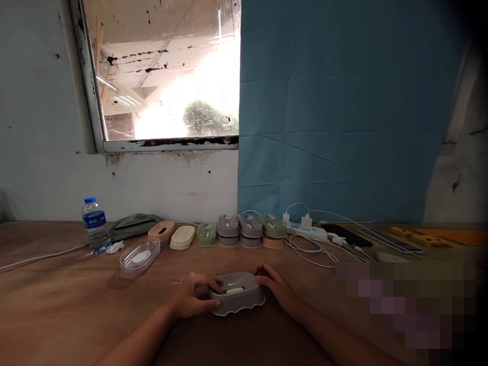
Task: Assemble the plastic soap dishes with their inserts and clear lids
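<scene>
A grey oval soap box [240, 300] with a wavy lower rim sits on the wooden table in front of me. A short cream-coloured piece [234, 291] lies in the slot on its top. My left hand [196, 295] grips the box's left end, thumb at the front side and fingers on top. At the right end, my right hand [278, 287] holds it with curled fingers against the edge. Behind it stand a green soap box [207, 235], stacked grey boxes [228, 231], [250, 231] and a green box [272, 226] on an orange one [273, 242].
Left of the row are cream trays [182, 237], an orange box part [162, 231], clear plastic covers [140, 255], a green pouch [133, 225] and a water bottle [95, 226]. To the right lie a power strip [308, 230], cables, phones [346, 235] and yellow tools [427, 240].
</scene>
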`<control>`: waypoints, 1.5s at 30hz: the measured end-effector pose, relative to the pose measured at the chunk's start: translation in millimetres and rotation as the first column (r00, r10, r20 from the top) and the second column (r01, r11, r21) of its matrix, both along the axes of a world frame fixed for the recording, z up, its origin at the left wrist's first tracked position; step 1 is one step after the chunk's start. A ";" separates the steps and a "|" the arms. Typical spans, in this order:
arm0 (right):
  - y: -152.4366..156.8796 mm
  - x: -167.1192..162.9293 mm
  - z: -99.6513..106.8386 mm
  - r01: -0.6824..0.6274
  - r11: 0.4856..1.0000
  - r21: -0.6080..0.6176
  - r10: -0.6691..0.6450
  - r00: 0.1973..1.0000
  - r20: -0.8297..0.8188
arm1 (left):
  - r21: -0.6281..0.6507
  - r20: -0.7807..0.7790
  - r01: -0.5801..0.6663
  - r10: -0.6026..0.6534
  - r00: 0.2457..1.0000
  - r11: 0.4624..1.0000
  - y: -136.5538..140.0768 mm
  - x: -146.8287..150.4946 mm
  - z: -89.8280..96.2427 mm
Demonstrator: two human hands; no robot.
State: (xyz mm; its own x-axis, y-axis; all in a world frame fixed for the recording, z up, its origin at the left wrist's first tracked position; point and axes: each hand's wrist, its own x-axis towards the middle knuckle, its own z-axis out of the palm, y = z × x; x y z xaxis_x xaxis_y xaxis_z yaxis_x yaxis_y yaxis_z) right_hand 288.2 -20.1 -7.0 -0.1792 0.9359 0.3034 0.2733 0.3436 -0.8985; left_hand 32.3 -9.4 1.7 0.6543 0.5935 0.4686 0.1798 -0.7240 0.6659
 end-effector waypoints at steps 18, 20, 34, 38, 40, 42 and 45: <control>-5.4 5.6 -6.6 -0.277 0.961 -0.007 0.277 0.960 0.051 | -0.051 0.055 -0.004 0.007 0.998 0.999 1.3 0.2 -5.2; -7.8 3.4 -4.2 -0.246 0.969 -0.013 0.246 0.965 0.090 | -0.016 0.069 0.015 -0.014 0.997 1.000 -0.2 0.3 -2.5; -5.2 1.0 -2.7 -0.096 0.994 -0.058 0.096 0.995 -0.013 | -0.674 0.265 -0.386 0.694 0.669 0.629 43.8 -3.9 -23.7; 8.8 0.0 3.7 -0.076 0.984 -0.162 0.067 0.996 -0.060 | -0.845 0.333 -0.120 0.689 0.644 0.520 45.1 16.6 -7.5; 13.6 1.1 6.8 -0.085 0.977 -0.196 0.068 0.994 -0.091 | -0.860 0.328 -0.059 0.637 0.698 0.507 44.4 26.1 -2.4; 12.6 3.7 8.0 -0.062 0.984 -0.165 0.048 0.995 -0.084 | -0.834 0.335 -0.044 0.569 0.751 0.550 40.6 26.4 -3.2; 6.1 8.4 5.7 0.019 0.998 -0.053 -0.025 0.994 -0.107 | -0.773 0.419 -0.045 0.564 0.712 0.633 36.0 7.6 -8.1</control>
State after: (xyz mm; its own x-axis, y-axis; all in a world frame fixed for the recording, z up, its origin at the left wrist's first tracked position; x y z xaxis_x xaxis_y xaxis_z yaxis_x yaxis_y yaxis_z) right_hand 296.6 -13.9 -1.3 -0.1273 0.9541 0.2710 0.1815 0.2910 -0.9393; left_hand 39.8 26.6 -6.4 0.1101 0.9932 0.0387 -0.3060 -0.0031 0.9520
